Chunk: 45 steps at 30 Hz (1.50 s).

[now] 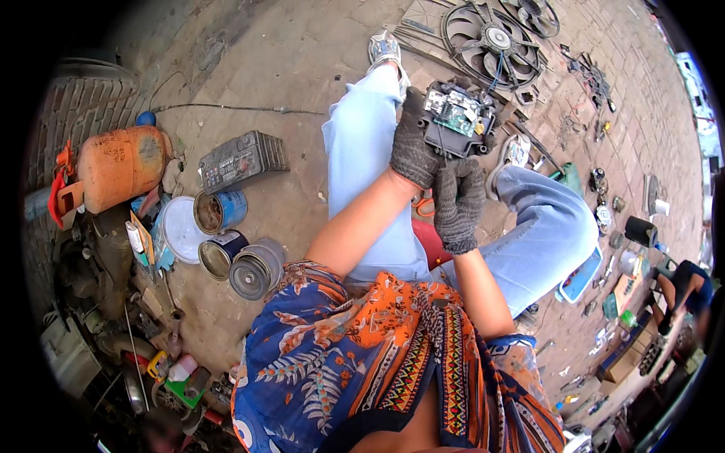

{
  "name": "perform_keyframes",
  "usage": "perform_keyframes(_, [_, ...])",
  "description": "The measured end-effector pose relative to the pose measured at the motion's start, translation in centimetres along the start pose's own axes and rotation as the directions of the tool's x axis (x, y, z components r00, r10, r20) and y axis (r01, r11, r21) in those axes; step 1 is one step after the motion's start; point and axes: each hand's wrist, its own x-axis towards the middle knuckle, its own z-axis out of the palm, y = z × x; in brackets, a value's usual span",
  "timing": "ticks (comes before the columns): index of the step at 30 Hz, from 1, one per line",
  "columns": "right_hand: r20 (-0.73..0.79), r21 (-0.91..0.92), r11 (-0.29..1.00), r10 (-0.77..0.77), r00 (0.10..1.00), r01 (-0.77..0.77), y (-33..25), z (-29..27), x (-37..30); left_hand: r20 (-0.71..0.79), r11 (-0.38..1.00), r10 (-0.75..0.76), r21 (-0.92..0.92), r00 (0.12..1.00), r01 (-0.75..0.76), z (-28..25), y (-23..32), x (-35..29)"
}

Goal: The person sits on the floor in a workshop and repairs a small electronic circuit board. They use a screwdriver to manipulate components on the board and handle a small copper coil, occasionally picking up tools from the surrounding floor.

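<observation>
A black plastic housing (444, 138) with an exposed green circuit board (458, 117) is up in front of me, between my lower legs. My left hand (414, 145), in a dark grey knitted glove, grips its left side. Just below the housing's near edge is my right hand (459, 205), gloved the same way, with its fingers drawn together. A thin dark shaft shows between those fingertips and the housing; what it belongs to is hidden by the glove. Orange-red handles (424, 204) show on the ground beneath my wrists.
A radiator fan (496, 39) lies ahead. To the left are an orange gas cylinder (121, 167), a car battery (243, 160) and several paint cans (220, 211). A blue tray (581, 275) and scattered parts lie right. Another person (683, 294) is at the far right.
</observation>
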Motion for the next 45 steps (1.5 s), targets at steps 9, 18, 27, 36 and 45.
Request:
perform_keyframes(9, [0.005, 0.051, 0.992, 0.114, 0.993, -0.114, -1.5, 0.8, 1.4, 0.049, 0.973, 0.176, -0.162, 0.983, -0.166, -0.5, 1.4, 0.9])
perform_keyframes(18, [-0.208, -0.169, 0.985, -0.059, 0.976, 0.023, -5.7, 1.6, 4.3, 0.137, 0.901, 0.228, 0.345, 0.964, -0.262, 0.5, 0.9, -0.5])
perform_keyframes(27, [-0.197, -0.283, 0.958, -0.105, 0.975, 0.046, -4.8, 1.6, 4.9, 0.160, 0.591, 0.304, 0.741, 0.939, -0.318, 1.2, 0.9, -0.8])
perform_keyframes(36, [-0.129, -0.218, 0.976, -0.006, 0.992, -0.023, -4.1, 1.2, 4.8, 0.154, 0.268, 0.362, 0.928, 0.920, -0.261, -0.1, 0.9, -0.5])
perform_keyframes(45, [0.006, 0.079, 0.964, 0.254, 0.967, -0.253, -7.1, -0.9, 2.8, 0.164, 0.935, -0.036, -0.343, 0.986, 0.091, -0.8, 1.4, -0.1])
